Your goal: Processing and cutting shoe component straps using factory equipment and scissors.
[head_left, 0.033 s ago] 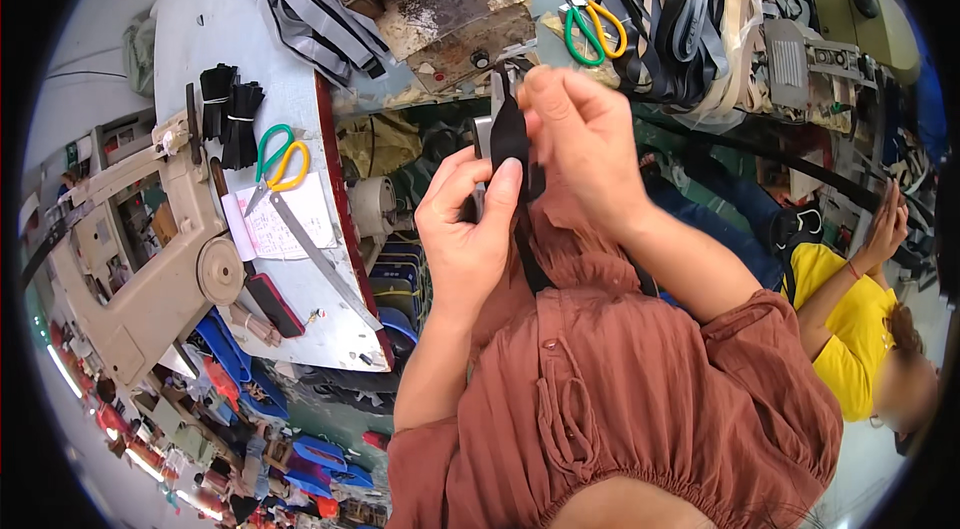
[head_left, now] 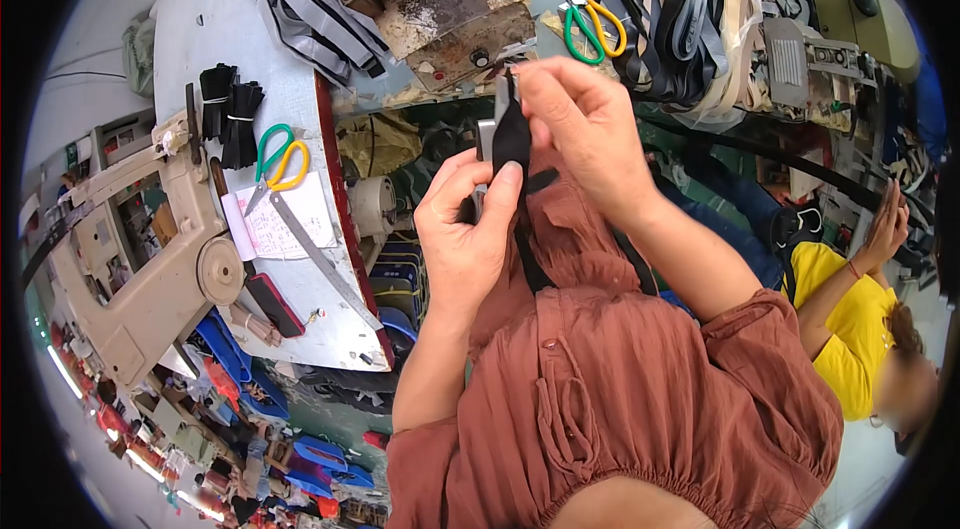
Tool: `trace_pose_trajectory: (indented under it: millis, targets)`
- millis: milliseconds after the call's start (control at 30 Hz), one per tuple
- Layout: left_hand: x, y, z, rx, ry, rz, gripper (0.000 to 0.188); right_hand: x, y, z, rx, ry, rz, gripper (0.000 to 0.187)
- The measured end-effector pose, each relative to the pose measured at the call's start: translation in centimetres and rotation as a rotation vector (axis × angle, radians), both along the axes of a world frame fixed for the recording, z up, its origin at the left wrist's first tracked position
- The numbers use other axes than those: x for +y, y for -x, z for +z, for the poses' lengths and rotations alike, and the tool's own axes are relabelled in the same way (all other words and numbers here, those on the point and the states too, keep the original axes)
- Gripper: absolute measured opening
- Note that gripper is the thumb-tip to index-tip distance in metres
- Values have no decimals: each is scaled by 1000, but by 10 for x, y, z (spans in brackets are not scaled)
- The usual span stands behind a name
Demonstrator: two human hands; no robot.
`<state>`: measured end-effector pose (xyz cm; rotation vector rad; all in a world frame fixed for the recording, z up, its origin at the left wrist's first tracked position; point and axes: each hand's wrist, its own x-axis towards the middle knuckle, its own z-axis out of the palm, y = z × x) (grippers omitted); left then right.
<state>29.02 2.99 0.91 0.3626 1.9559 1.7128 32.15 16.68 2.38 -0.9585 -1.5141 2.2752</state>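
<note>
And there it was, a small shift: a short dark tab (head_left: 543,179) jutted out to the right below the right hand (head_left: 590,119), where a moment earlier it had stood closer to upright. The left hand (head_left: 465,219) had barely budged, so the black strap (head_left: 512,144) looked to be anchored there while the right did the finer handling at its upper end.

Now the grips! The left thumb pressed flat on the strap's lower part, fingers curled behind, a firm clamp with no visible gap. Up top, the right thumb and forefinger came close together right beside the strap's narrow tip; whether they pinched it, you couldn't tell. The strap itself ran upright between the two hands, a shiny metal piece (head_left: 486,139) just to its left, all in front of the stained machine base (head_left: 460,44).
</note>
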Motion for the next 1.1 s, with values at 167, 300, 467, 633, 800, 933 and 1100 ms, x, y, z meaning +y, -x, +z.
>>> trace_pose_trajectory:
  millis: [167,300,467,633,800,933,1100]
  targets:
    - [-10,-2,1,-65,28,-78,12,18,-4,-3,49,-75,227,20]
    - [-13,-4,2,-90,58,-77,14,14,-3,-11,53,23,170,21]
    - [-13,-6,-7,-107,99,-54,16,5,4,-18,38,-47,48,25]
    - [4,-7,-5,-42,64,81,20,9,13,-23,-35,-160,63,27]
    - [5,-2,-21,-625,-75,65,40,18,22,-28,-74,-252,85,26]
    - [10,2,-26,-835,-170,14,30,23,26,-34,-58,-352,83,26]
    - [17,4,-26,-855,-191,37,31,27,29,-36,-116,-323,106,26]
